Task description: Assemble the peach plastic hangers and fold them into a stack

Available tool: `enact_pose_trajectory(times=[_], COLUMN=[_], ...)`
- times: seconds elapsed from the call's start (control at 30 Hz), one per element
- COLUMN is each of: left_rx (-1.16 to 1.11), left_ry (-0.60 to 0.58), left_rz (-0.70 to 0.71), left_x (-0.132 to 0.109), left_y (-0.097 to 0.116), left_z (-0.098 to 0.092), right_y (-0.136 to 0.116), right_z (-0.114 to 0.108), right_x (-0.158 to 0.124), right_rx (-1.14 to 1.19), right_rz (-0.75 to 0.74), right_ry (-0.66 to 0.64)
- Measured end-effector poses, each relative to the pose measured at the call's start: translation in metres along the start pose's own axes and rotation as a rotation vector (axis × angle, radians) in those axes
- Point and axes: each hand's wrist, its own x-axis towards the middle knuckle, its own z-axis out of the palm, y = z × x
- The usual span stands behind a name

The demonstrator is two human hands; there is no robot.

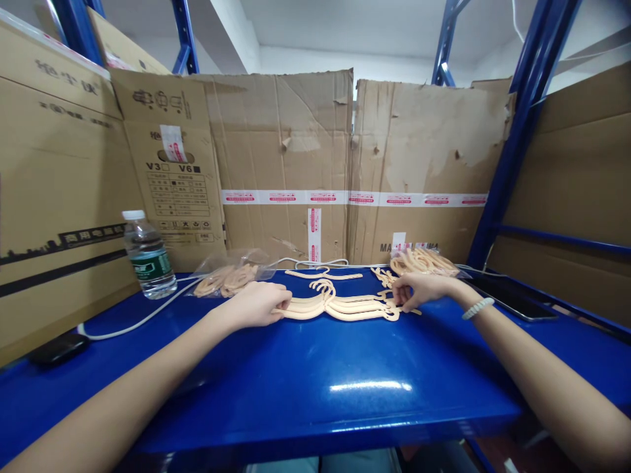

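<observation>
Several beige plastic hangers (pixel 352 312) lie side by side on the blue table, their hooks together pointing away from me. My left hand (pixel 261 303) is closed round their left ends. At their right ends, my right hand (pixel 417 290) has thumb and fingers pinched on a small beige piece (pixel 391 314) with a loop shape; the fingers partly hide it. More small beige pieces (pixel 383 277) lie in a loose pile just behind my right hand. Farther back, a single beige hanger (pixel 324 274) rests apart from the group.
Clear bags of beige parts lie at left (pixel 229 279) and right (pixel 424 261). A water bottle (pixel 148 259), a white cable (pixel 142 323) and a black object (pixel 59 348) are at left. A phone-like slab (pixel 515 299) lies right. Cardboard (pixel 286 157) walls the back.
</observation>
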Motion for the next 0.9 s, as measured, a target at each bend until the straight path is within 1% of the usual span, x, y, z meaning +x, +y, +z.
enact_pose_trajectory(times=[0.07,0.13,0.37,0.57,0.73,0.9], left_rx=[-0.009,-0.021,-0.023,-0.031,-0.035,-0.041], left_ry=[0.001,0.003,0.009,0.01,-0.01,-0.025], left_rz=[-0.003,-0.007,-0.001,0.003,0.002,0.003], left_x=[-0.0002,-0.0002,-0.0004,-0.0007,-0.0008,-0.0014], left_y=[-0.0003,-0.0015,-0.0054,-0.0048,-0.0055,-0.0055], left_z=[-0.0014,-0.0021,-0.0042,-0.007,-0.0082,-0.01], right_y=[-0.0007,-0.0014,-0.0047,-0.0096,-0.0088,-0.009], right_z=[-0.0007,-0.001,-0.0006,-0.0004,0.0016,0.0027], right_x=[-0.001,-0.0015,0.0017,0.0031,0.0047,0.0063], right_rx=[-0.004,-0.017,-0.075,-0.168,-0.197,-0.195], right_rz=[-0.005,0.003,-0.006,-0.014,-0.002,0.001], right_ry=[0.001,0.031,0.263,0.385,0.437,0.447])
